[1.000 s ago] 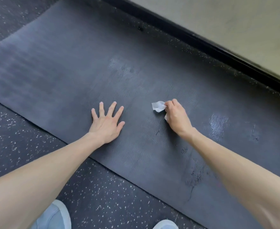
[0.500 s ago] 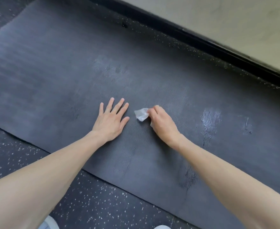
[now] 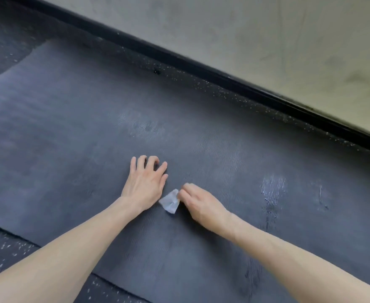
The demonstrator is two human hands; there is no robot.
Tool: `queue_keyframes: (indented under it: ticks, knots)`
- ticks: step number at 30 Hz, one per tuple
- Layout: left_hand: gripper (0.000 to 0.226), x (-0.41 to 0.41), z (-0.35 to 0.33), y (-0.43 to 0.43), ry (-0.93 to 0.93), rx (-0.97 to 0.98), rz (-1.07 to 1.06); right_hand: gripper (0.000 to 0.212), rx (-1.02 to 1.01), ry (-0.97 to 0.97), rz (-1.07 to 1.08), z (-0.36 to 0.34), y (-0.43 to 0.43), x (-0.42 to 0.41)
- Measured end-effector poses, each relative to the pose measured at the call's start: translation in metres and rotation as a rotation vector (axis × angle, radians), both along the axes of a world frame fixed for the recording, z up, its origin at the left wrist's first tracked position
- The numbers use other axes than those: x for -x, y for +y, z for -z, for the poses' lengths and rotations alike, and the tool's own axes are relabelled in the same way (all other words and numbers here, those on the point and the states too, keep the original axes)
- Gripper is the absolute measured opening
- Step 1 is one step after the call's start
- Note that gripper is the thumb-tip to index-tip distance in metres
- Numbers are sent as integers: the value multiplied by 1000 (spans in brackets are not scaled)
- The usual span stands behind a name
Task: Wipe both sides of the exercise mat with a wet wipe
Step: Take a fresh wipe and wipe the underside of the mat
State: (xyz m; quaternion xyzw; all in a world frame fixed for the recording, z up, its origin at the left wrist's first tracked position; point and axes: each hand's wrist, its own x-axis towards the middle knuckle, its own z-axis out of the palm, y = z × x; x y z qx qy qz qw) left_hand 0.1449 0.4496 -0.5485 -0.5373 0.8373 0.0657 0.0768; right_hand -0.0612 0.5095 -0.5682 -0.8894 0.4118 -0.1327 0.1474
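The exercise mat (image 3: 70, 127) lies flat on the floor (image 3: 2, 248); the right hand (image 3: 201, 203) pinches a limp wet wipe (image 3: 170, 202) onto its middle, the left hand (image 3: 146, 184) beside it presses down, fingers holding nothing. The mat looks floppy: I'd flip it by the near edge

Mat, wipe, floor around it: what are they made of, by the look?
Exercise mat: likely foam or rubber, matte dark grey, fine wavy ribbing, shiny where wet. Wet wipe: thin white nonwoven, probably; crumples limply. Floor: looks like black rubber with white flecks, matte.
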Motion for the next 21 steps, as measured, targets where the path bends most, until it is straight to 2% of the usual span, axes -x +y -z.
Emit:
queue_keyframes:
  ticks: [3,5,7,10,13,16,18,21]
  knots:
    - [40,0,3,-7,75,-7,31,14,46,-6,351,-2,-67,35]
    - [37,2,4,-14,116,-41,56,12,33,7,548,-7,-95,55]
    - [38,6,2,-22,138,-45,55,9,37,-47,652,-10,-103,59]
    - [47,16,1,-40,103,-17,72,9,43,-122,533,-6,-75,30]
    - [65,29,0,-71,63,-22,43,11,1,-62,253,2,-37,0]
    - [71,48,1,-99,18,-20,51,4,17,-32,139,10,-46,8]
    - [64,61,0,-113,6,5,67,4,48,-18,173,13,-74,25]
    - [61,74,2,-133,22,-14,60,10,92,-18,440,11,-132,62]
